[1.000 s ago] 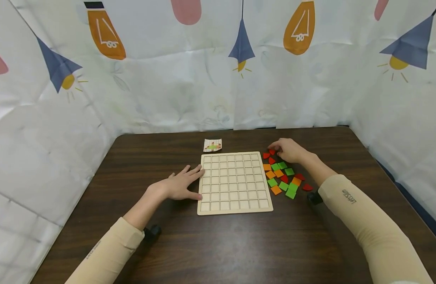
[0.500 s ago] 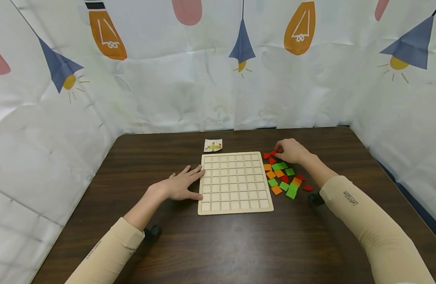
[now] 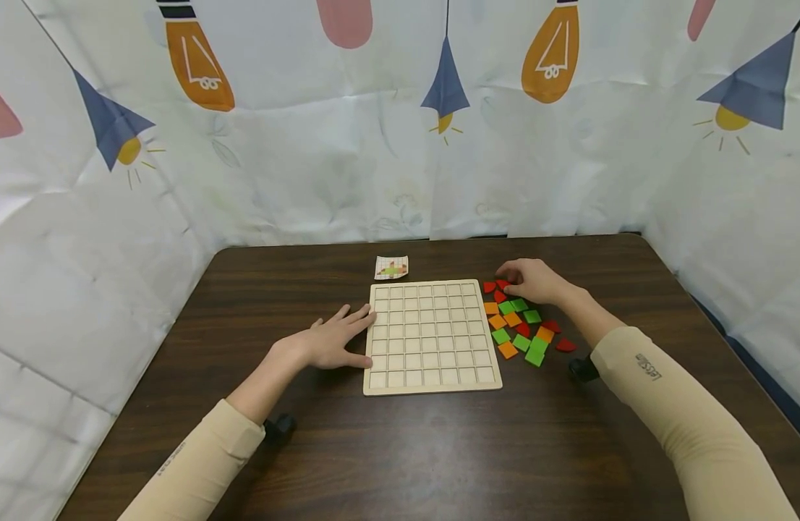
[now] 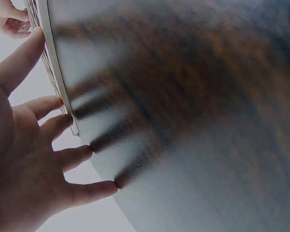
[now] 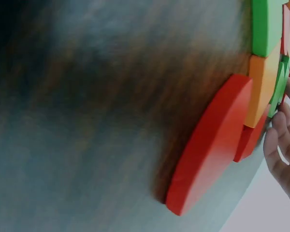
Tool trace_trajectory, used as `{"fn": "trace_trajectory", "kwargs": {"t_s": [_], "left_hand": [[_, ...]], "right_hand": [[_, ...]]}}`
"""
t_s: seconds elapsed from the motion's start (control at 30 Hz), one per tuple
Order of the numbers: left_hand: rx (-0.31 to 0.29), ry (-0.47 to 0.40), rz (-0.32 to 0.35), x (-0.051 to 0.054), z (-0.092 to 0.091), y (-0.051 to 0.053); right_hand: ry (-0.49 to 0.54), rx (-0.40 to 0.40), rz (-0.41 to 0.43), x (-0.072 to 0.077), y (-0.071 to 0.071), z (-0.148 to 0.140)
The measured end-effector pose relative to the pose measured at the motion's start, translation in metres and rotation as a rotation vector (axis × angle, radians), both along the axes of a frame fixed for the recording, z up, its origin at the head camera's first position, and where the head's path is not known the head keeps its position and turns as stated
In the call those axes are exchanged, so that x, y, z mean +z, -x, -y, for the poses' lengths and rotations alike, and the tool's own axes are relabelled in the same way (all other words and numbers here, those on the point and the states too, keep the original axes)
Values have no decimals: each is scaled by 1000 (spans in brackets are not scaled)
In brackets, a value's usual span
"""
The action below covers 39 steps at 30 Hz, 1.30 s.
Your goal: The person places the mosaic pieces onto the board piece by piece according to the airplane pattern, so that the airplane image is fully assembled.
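A pale wooden grid board (image 3: 432, 336) lies on the table. My left hand (image 3: 325, 340) is spread at its left edge, thumb and some fingertips touching the rim. In the left wrist view, other fingertips of the left hand (image 4: 34, 140) rest on the table. To the board's right lie flat orange, green and red pieces. My right hand (image 3: 533, 281) is bent over the far end of this group, its thumb and fingertips around a red piece (image 3: 502, 284); whether they pinch it is unclear. In the right wrist view, a curved red piece (image 5: 210, 150) lies nearest.
A small printed card (image 3: 391, 268) with a coloured grid picture lies behind the board. The dark wooden table (image 3: 426, 456) stretches towards me, and a patterned curtain (image 3: 348, 166) hangs behind it. A green piece (image 3: 534, 357) lies at the group's near end.
My right hand has shifted slightly right, then slightly towards me, and the red piece at its fingertips has shifted a little too. The left hand stays at the board's edge.
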<state>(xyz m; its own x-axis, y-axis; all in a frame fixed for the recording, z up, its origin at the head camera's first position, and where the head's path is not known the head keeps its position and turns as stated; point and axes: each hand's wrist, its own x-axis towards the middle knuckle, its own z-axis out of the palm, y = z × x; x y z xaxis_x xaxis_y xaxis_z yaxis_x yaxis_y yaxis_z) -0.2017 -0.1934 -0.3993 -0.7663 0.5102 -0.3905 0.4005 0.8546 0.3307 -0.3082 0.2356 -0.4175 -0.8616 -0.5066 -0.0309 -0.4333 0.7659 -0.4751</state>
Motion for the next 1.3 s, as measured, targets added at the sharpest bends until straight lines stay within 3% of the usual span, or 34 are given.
{"fn": "trace_trajectory", "kwargs": {"t_s": [0.3,0.53,0.77,1.3], "left_hand": [[3,4,0,-1,1,0],[5,-46,-3,-2,2,-1],[0,-69,-13,-2,5,-3],[9,-76,-26,-3,6,-4]], "right_hand": [[4,41,-17,-1,-2,0],[4,45,-9,-5,1,-3],[-3,40,-26,1,-1,-3],[47,105,-69,11,-32,22]]}}
